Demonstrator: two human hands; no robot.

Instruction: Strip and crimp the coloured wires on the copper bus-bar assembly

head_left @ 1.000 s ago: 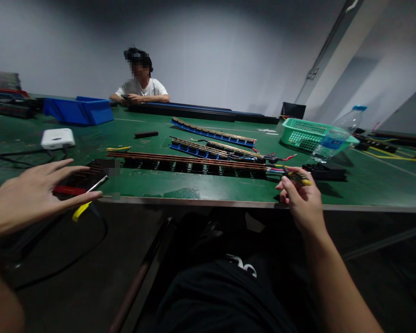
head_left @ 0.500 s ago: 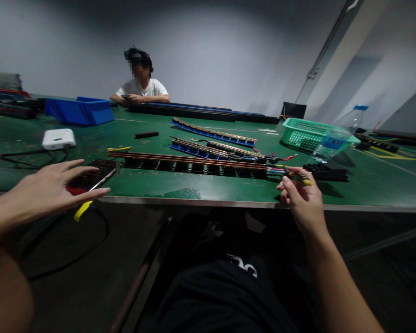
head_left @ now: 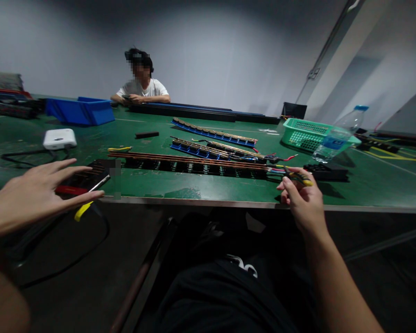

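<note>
My left hand (head_left: 38, 187) has its fingers spread over a flat dark slab with a red edge (head_left: 99, 169), perhaps a phone, at the table's front left. Whether the fingertips touch the slab I cannot tell. My right hand (head_left: 303, 196) is closed around pliers (head_left: 302, 178) with yellow and black handles. Its fingers are beside the right end of a long black strip with copper rods (head_left: 194, 162), where several coloured wires (head_left: 276, 170) come out. Behind this strip lie shorter blue strips (head_left: 215, 132) with brass-coloured rods.
A green basket (head_left: 300, 134) and a plastic bottle (head_left: 336, 136) stand at the right, near a black block (head_left: 327, 173). At the left are a white box (head_left: 58, 138) with a black cable and blue bins (head_left: 81, 111). Across the green table sits a person (head_left: 143, 88).
My left hand has shifted slightly left, and the dark slab beneath it has shifted left too. My right hand with the pliers has hardly moved.
</note>
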